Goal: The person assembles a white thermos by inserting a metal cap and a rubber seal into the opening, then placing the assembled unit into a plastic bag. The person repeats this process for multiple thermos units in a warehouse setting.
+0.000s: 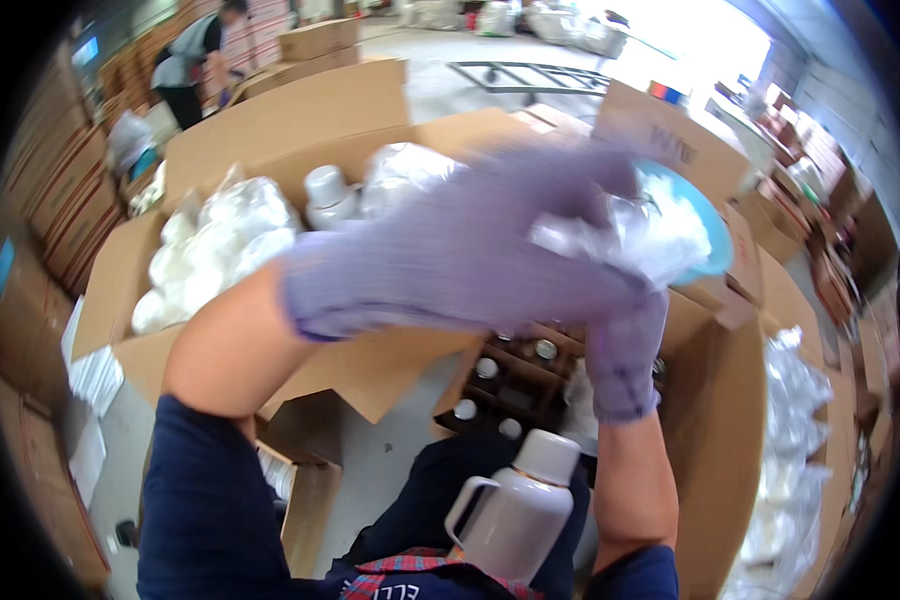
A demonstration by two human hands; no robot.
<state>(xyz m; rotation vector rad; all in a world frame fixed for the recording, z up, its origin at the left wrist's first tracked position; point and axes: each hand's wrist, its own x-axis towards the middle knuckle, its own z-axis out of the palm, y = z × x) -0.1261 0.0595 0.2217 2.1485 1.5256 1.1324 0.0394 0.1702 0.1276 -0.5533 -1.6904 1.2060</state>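
Observation:
My left hand (460, 240), in a grey-purple knit glove, stretches across the view to the right, smeared by motion. Its thumb and fingers are apart, with crinkled clear plastic film (630, 240) showing in the gap; I see no firm grip on it. Below the thumb is my gloved right hand (625, 355), its fingers hidden behind the left. Just beyond both hands, a light-blue basin (715, 235) has white and clear plastic in it. A white vacuum jug (515, 515) with a side handle and a white cap (547, 457) leans on my lap.
An open carton (285, 85) at left holds bagged white pieces (230, 235) and a white jug (330, 195). Below my hands, a divided box (515, 390) holds capped bottles. Bagged items (780, 470) line the right. Another person (192, 60) bends over cartons far left.

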